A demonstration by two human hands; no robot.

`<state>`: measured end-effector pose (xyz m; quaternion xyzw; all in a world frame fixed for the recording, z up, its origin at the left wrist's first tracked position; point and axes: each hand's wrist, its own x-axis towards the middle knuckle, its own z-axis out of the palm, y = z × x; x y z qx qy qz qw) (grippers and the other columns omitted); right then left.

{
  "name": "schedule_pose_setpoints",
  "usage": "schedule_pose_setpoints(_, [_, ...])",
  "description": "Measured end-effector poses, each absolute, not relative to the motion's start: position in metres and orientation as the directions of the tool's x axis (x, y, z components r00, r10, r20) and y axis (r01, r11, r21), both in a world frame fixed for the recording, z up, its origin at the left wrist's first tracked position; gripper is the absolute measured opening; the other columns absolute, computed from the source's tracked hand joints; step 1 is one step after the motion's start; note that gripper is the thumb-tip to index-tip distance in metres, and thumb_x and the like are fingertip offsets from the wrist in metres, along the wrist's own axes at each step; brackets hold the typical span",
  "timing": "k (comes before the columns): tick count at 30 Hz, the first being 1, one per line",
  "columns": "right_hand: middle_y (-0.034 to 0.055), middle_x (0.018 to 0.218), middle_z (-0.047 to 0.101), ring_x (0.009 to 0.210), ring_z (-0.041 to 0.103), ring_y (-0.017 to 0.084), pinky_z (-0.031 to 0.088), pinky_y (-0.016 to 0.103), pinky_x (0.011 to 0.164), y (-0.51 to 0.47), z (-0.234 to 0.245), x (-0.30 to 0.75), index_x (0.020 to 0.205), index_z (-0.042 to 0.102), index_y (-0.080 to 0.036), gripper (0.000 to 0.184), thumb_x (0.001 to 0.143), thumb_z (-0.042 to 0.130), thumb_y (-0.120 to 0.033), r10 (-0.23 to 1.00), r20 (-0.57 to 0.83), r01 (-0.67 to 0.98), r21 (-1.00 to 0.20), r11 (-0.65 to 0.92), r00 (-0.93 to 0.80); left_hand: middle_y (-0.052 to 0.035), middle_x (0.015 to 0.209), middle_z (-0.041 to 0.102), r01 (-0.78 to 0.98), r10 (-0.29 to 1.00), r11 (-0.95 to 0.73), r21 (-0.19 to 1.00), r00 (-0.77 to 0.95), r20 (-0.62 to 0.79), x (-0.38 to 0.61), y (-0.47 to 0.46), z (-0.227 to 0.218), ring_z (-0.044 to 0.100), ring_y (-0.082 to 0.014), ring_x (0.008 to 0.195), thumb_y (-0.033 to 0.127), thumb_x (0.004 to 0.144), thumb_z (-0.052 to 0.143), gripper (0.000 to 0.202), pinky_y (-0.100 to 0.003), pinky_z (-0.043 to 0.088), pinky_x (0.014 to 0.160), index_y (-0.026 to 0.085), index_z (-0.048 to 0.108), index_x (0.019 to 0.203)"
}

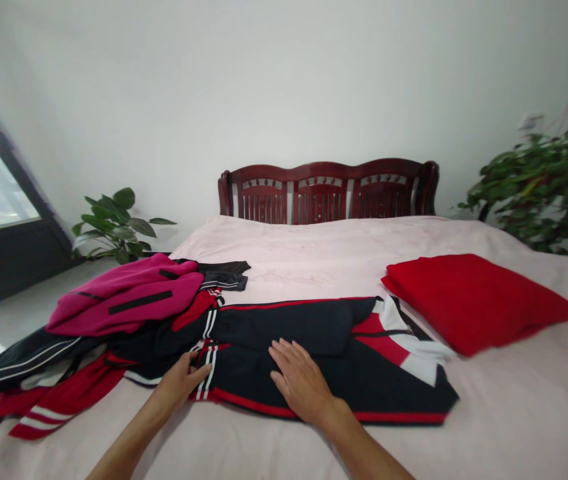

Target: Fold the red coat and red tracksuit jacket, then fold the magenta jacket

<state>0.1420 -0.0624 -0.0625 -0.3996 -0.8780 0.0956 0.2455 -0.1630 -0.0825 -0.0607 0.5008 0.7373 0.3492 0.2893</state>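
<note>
The right hand point(300, 381) lies open and flat on a navy tracksuit top point(284, 327), its fingers spread; the left hand point(180, 381) is apart from it, a little way to its left, curled at the top's white-striped edge point(207, 373), though I cannot tell whether it is clamped on that edge or only resting against it. Under and ahead of the right hand the top lies flattened on the bed, doubled over on itself, with a fold running across it and red piping along its near side; further right of that hand, a red-and-white panel point(389, 347) is laid out smooth. Left of the left hand the garments are far less orderly; a black tracksuit jacket point(29, 360) and red trousers with white stripes point(54, 400) sprawl loosely toward the bed's edge, unfolded; ahead of that hand a magenta jacket point(129, 297) lies rumpled over a small black garment point(224, 275). Beyond the right hand sits a red cushion point(474, 303) on the pale pink bedspread point(314, 253); farther ahead stands a dark wooden headboard point(329, 193), with a potted plant point(114, 227) off to the left and a larger leafy plant point(544, 187) off to the right.
</note>
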Motion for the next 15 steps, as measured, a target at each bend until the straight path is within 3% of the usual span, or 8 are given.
schedule_pose_setpoints(6, [0.0077,0.146,0.051,0.138,0.041,0.022,0.028,0.044,0.119,-0.062,-0.062,0.141,0.138,0.053,-0.02,0.045,0.095,0.049,-0.032,0.749,0.363,0.654,-0.366,0.662,-0.554,-0.0034,0.073,0.072,0.129,0.932,0.358,0.925,-0.11,-0.345,-0.147,-0.093,-0.033,0.07,-0.02,0.074,0.043,0.073,0.073,0.032,-0.032,0.055,0.076,0.015,0.065,0.086])
schedule_pose_setpoints(9, [0.0081,0.146,0.051,0.138,0.042,0.023,0.028,0.044,0.119,-0.064,-0.063,0.141,0.141,0.05,-0.02,0.048,0.095,0.049,-0.031,0.75,0.371,0.654,-0.369,0.66,-0.548,-0.0015,0.073,0.072,-0.128,0.901,0.407,0.904,-0.107,-0.421,-0.141,-0.095,-0.03,0.067,-0.0154,0.062,0.034,0.076,0.075,0.025,-0.027,0.057,0.062,0.017,0.064,0.09])
schedule_pose_setpoints(12, [0.0099,0.143,0.054,0.132,0.047,0.025,0.031,0.045,0.115,-0.064,-0.061,0.138,0.144,0.046,-0.021,0.052,0.093,0.05,-0.03,0.794,0.341,0.685,-0.402,0.608,-0.504,-0.0005,0.075,0.071,-0.327,0.89,0.358,0.875,-0.165,-0.426,-0.136,-0.091,-0.029,0.064,-0.011,0.054,0.024,0.077,0.073,0.022,-0.02,0.051,0.047,0.018,0.063,0.095])
schedule_pose_setpoints(15, [0.0143,0.134,0.059,0.125,0.051,0.03,0.035,0.053,0.108,-0.053,-0.054,0.132,0.146,0.043,-0.019,0.054,0.095,0.046,-0.034,0.877,0.257,0.7,-0.531,0.478,-0.405,-0.0006,0.084,0.073,-0.379,0.935,0.259,0.888,-0.133,-0.329,-0.126,-0.085,-0.016,0.066,-0.0112,0.061,0.018,0.075,0.071,0.034,-0.02,0.054,0.053,0.02,0.062,0.108])
